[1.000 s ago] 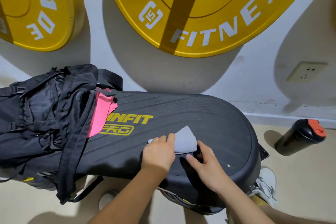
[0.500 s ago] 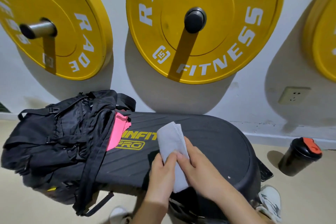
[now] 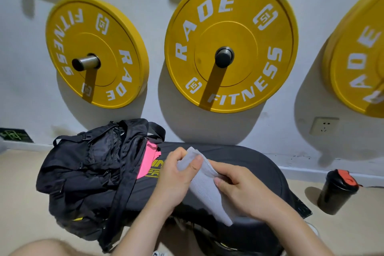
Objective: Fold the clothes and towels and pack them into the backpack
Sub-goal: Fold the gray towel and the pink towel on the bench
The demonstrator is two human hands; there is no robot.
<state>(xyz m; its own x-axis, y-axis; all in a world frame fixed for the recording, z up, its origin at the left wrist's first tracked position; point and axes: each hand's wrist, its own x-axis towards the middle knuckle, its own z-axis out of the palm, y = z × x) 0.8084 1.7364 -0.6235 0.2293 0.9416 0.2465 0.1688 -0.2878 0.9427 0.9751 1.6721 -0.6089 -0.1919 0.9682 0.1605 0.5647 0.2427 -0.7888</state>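
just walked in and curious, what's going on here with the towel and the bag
A person is holding a small grey towel, folded into a narrow strip, in both hands above a black step platform. The left hand pinches its upper end and the right hand grips it lower down. A black backpack lies on the platform's left end, with a pink garment showing at its opening. The towel is not yet in the bag.

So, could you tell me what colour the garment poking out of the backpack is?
The garment is bright pink; head view.
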